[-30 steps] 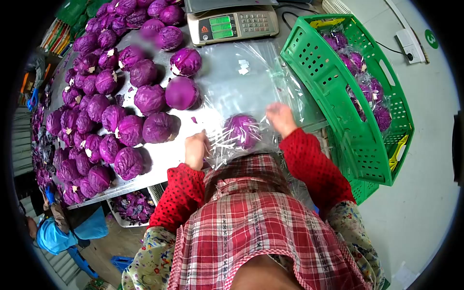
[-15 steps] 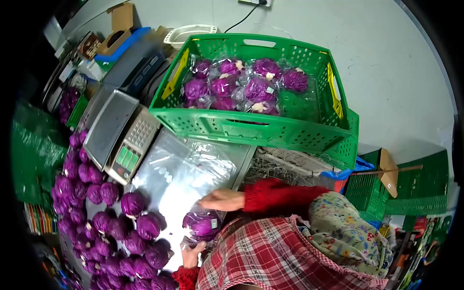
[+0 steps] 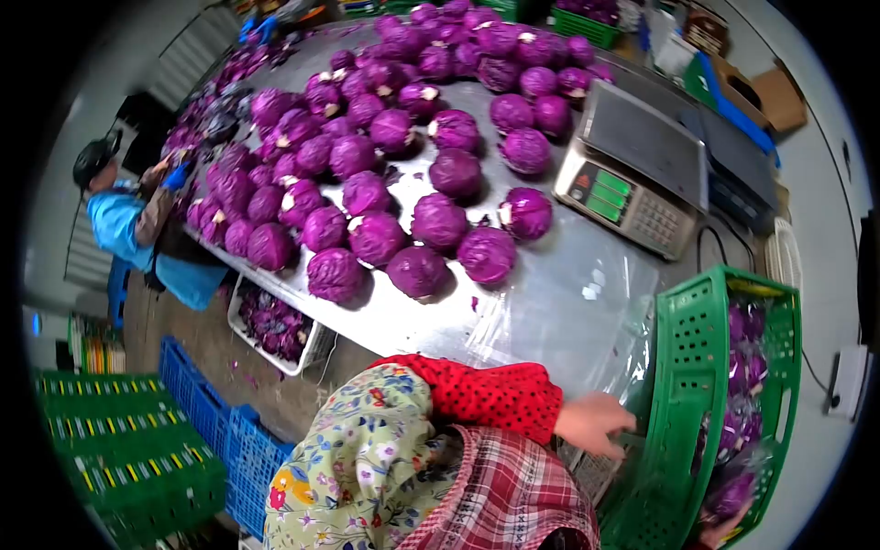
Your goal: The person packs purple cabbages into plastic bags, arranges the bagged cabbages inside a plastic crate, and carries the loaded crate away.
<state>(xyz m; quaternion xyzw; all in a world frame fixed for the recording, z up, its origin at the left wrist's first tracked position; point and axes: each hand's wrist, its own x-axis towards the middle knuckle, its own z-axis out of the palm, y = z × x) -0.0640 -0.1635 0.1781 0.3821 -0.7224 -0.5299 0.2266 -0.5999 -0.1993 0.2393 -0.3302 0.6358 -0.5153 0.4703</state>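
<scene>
My left hand (image 3: 596, 424), in a red dotted sleeve, reaches over the table's right edge beside the green crate (image 3: 674, 385). Its fingers are stretched out and hold nothing. At the bottom right, part of my right hand (image 3: 729, 529) shows at a film-wrapped purple cabbage (image 3: 731, 492) low in the crate; the crate wall and image edge hide much of that hand. More wrapped cabbages (image 3: 747, 371) lie in the crate. A stack of clear plastic bags (image 3: 577, 307) rests on the metal table near my left hand.
Many loose purple cabbages (image 3: 376, 238) cover the table left of a scale (image 3: 632, 179). A co-worker (image 3: 124, 220) with blue gloves stands at the far left. Below the table edge sits a white bin of leaves (image 3: 275, 325). Blue crates (image 3: 247, 467) and green crates (image 3: 128, 449) stand lower left.
My view has swung left, so the crate now appears at the right. The wrapped cabbage has gone from over the table into the crate with my right hand; my left hand has let go.
</scene>
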